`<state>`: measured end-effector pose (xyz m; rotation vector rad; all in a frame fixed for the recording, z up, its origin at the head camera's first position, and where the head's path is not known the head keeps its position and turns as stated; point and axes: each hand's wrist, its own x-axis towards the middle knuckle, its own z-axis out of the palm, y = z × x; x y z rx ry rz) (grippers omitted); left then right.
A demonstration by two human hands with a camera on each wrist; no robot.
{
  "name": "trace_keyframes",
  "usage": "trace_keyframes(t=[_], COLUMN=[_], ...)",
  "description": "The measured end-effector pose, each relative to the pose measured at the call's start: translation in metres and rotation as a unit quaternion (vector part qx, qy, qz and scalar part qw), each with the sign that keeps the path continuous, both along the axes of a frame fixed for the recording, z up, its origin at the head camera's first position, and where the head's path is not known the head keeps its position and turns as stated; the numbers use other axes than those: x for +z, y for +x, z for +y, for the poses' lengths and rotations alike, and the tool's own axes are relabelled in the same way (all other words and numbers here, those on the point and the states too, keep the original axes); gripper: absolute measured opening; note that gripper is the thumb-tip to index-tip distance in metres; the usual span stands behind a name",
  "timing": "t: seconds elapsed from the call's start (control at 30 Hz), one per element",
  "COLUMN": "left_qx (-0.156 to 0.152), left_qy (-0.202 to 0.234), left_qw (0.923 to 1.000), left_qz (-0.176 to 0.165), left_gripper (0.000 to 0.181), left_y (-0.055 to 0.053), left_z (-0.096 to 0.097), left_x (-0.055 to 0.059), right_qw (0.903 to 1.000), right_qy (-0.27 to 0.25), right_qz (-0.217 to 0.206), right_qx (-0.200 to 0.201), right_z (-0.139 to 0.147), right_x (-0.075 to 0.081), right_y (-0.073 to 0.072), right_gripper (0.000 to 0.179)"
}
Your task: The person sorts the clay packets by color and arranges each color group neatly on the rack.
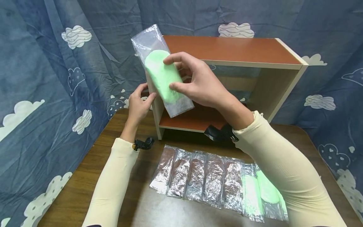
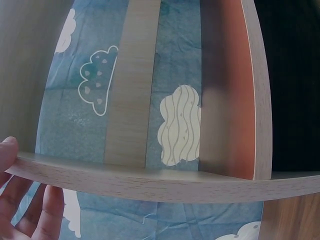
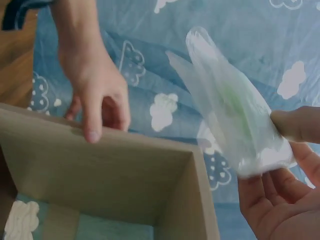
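Note:
My right hand (image 1: 202, 80) holds up a clear plastic packet (image 1: 160, 71) with a flat, round-ended pale green item inside. Thumb and fingers pinch the packet by its right edge, and it tilts in front of the shelf's left end. In the right wrist view the packet (image 3: 235, 115) is seen nearly edge-on, beside the shelf. My left hand (image 1: 138, 105) grips the left side panel of the small shelf unit (image 1: 227, 49). From the right wrist view, the left thumb lies on the panel's inner side (image 3: 100, 165), with the fingers behind its edge.
A row of clear packets lies on the wooden table in front of the shelf: several brown ones (image 1: 195, 173) at the left, green ones (image 1: 251, 189) at the right. My right forearm covers part of the green ones. A blue cloud-patterned cloth (image 1: 107, 19) hangs behind.

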<state>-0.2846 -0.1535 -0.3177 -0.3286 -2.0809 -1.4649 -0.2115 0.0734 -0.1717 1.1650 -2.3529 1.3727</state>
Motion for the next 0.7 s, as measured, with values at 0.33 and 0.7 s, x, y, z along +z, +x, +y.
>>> trace_keyframes(t=[0.33,0.7], left_qx=[-0.003,0.006], left_qy=[0.008,0.004], left_qw=[1.0000,0.9999], left_qz=[0.000,-0.007], left_gripper=[0.035,0.036], left_y=[-0.003,-0.005], left_z=[0.001,-0.001], left_x=[-0.001,0.000], right_qw=[0.9935,0.9796], right_qy=[-0.063,-0.082], right_qz=[-0.071,-0.122], right_qx=[-0.064,-0.137], right_z=[-0.008,-0.010], right_x=[0.033,0.051], right_y=[-0.024,-0.051], right_gripper=[0.048,0.051])
